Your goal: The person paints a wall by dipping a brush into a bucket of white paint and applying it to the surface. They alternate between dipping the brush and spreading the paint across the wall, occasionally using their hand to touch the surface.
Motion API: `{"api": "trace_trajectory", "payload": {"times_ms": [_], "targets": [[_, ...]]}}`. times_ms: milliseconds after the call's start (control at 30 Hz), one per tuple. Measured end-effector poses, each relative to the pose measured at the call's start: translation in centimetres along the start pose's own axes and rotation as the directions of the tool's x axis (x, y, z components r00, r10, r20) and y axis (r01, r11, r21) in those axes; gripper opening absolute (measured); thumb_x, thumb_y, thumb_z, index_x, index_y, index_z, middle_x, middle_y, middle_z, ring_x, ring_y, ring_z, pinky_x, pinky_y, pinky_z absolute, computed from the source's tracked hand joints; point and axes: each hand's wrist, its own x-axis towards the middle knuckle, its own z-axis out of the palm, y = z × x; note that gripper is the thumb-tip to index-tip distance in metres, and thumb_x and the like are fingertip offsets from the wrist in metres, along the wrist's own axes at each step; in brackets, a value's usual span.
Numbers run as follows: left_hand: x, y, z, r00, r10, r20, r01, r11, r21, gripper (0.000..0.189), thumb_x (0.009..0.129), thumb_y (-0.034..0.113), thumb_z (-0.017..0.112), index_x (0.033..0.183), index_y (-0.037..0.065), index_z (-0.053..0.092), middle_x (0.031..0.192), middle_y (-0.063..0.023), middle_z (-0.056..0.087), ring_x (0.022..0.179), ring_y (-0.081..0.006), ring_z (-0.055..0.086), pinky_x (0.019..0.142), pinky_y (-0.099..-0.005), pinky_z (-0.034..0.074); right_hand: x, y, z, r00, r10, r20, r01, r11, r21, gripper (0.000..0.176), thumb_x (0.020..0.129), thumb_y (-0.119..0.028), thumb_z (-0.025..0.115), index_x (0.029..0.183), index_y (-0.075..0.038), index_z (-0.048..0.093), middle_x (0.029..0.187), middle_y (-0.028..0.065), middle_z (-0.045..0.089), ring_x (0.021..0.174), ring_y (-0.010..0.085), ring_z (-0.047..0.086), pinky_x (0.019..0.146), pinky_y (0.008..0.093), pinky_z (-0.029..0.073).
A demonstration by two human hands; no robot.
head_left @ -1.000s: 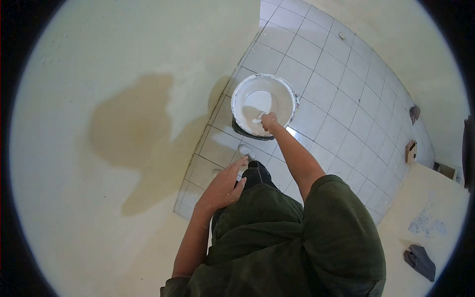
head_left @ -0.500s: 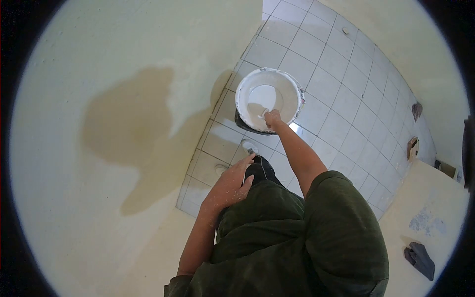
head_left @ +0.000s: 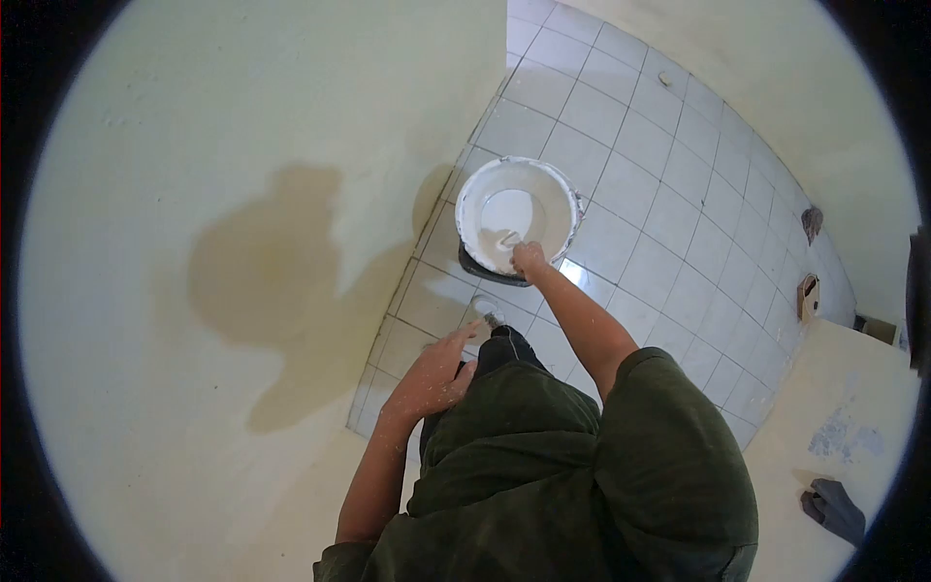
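A round white bucket [head_left: 561, 199] with smeared edges stands on the tiled floor, white paint [head_left: 511, 210] in its bottom. My right hand [head_left: 529, 260] is closed at the near side of its opening, round the end of a pale tool [head_left: 510, 239] that reaches down to the paint. What kind of tool it is cannot be made out. My left hand [head_left: 433, 381], speckled with white, is held over my dark trousers with its fingers apart and nothing in it. A dark object [head_left: 493, 275] shows under the bucket's near edge.
A cream wall [head_left: 242, 126] rises close on the left, and another runs along the right. A brown item [head_left: 808, 297] and a dark crumpled item [head_left: 812, 223] lie near the right wall. A dark cloth [head_left: 834, 511] is at the lower right.
The bucket appears slightly lower in the view. My right hand stays at it, with more of the pale tool showing. My left hand has shifted a little down and left.
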Motion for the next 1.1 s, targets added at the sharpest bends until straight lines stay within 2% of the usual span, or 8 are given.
{"api": "trace_trajectory", "payload": {"times_ms": [67, 167, 400, 533, 633, 733, 833, 1100], "targets": [[-0.4, -0.2, 0.1, 1.000, -0.008, -0.020, 0.008, 1.000, -0.001, 0.062, 0.096, 0.011, 0.059, 0.153, -0.001, 0.037, 0.142, -0.0273, 0.056, 0.133, -0.0438, 0.053, 0.114, -0.0481, 0.040, -0.8, 1.7, -0.8, 0.964, -0.178, 0.198, 0.227, 0.938, -0.262, 0.029, 0.096, -0.015, 0.045, 0.077, 0.001, 0.060, 0.069, 0.0187, 0.064, 0.050, 0.0229, 0.058, 0.040, 0.0360, 0.035], [-0.8, -0.7, 0.4, 1.000, -0.001, -0.023, 0.000, 0.999, -0.032, 0.066, 0.099, 0.013, 0.059, 0.158, 0.004, 0.031, 0.146, -0.0236, 0.055, 0.138, -0.0394, 0.051, 0.118, -0.0475, 0.037, -4.2, 2.1, -2.3, 0.914, -0.218, 0.343, 0.336, 0.880, -0.337, 0.036, 0.100, -0.020, 0.042, 0.079, 0.004, 0.058, 0.065, 0.0189, 0.062, 0.045, 0.0228, 0.055, 0.038, 0.0369, 0.036], [-0.5, -0.9, 1.1, 0.997, 0.007, -0.074, -0.014, 0.996, -0.089, 0.065, 0.098, 0.012, 0.060, 0.156, -0.001, 0.033, 0.144, -0.0268, 0.055, 0.139, -0.0387, 0.051, 0.117, -0.0447, 0.038, -13.2, 0.3, -3.4, 0.948, -0.270, 0.167, 0.298, 0.938, -0.178, 0.049, 0.111, -0.036, 0.038, 0.091, 0.005, 0.057, 0.061, 0.0131, 0.063, 0.044, 0.0221, 0.058, 0.040, 0.0393, 0.044], [-0.2, -0.2, 0.6, 0.998, -0.017, -0.065, 0.015, 0.999, -0.039, 0.064, 0.099, 0.012, 0.059, 0.156, -0.002, 0.032, 0.146, -0.0268, 0.054, 0.140, -0.0379, 0.051, 0.117, -0.0445, 0.038, -14.5, -0.8, -3.9, 0.926, -0.351, 0.136, 0.377, 0.863, -0.337, 0.044, 0.111, -0.034, 0.038, 0.093, 0.003, 0.055, 0.061, 0.0122, 0.064, 0.044, 0.0234, 0.059, 0.046, 0.0386, 0.050], [0.0, 0.4, 0.3, 0.998, 0.003, -0.059, -0.005, 0.999, -0.032, 0.063, 0.100, 0.013, 0.059, 0.155, -0.003, 0.032, 0.146, -0.0272, 0.054, 0.139, -0.0375, 0.051, 0.117, -0.0447, 0.038, -11.2, 1.2, -3.1, 0.841, -0.538, 0.058, 0.509, 0.749, -0.425, 0.042, 0.111, -0.033, 0.039, 0.096, 0.003, 0.056, 0.061, 0.0120, 0.064, 0.044, 0.0233, 0.059, 0.047, 0.0387, 0.050], [0.3, 0.0, 0.7, 0.997, 0.045, -0.064, -0.048, 0.998, -0.047, 0.063, 0.100, 0.012, 0.058, 0.155, -0.003, 0.032, 0.146, -0.0278, 0.054, 0.139, -0.0372, 0.052, 0.117, -0.0447, 0.039, -13.7, -1.2, -4.4, 0.913, -0.380, 0.145, 0.407, 0.833, -0.376, 0.042, 0.110, -0.033, 0.039, 0.098, 0.002, 0.057, 0.060, 0.0110, 0.063, 0.044, 0.0231, 0.059, 0.047, 0.0386, 0.050], [0.8, 0.6, 0.5, 0.996, 0.067, -0.065, -0.070, 0.997, -0.036, 0.062, 0.100, 0.011, 0.058, 0.155, -0.003, 0.032, 0.145, -0.0284, 0.054, 0.139, -0.0368, 0.052, 0.116, -0.0446, 0.039, -12.9, -0.9, -4.2, 0.864, -0.493, 0.103, 0.496, 0.800, -0.337, 0.043, 0.110, -0.035, 0.040, 0.099, 0.003, 0.057, 0.059, 0.0103, 0.062, 0.043, 0.0224, 0.058, 0.046, 0.0380, 0.049], [0.8, 2.0, 0.8, 1.000, 0.030, -0.007, -0.030, 0.999, -0.021, 0.063, 0.100, 0.010, 0.058, 0.155, -0.003, 0.032, 0.146, -0.0289, 0.053, 0.139, -0.0371, 0.052, 0.116, -0.0446, 0.039, -13.3, -0.8, -4.6, 0.849, -0.509, 0.144, 0.529, 0.819, -0.224, 0.045, 0.111, -0.037, 0.036, 0.100, 0.002, 0.056, 0.058, 0.0098, 0.060, 0.043, 0.0216, 0.057, 0.046, 0.0377, 0.048]]}}
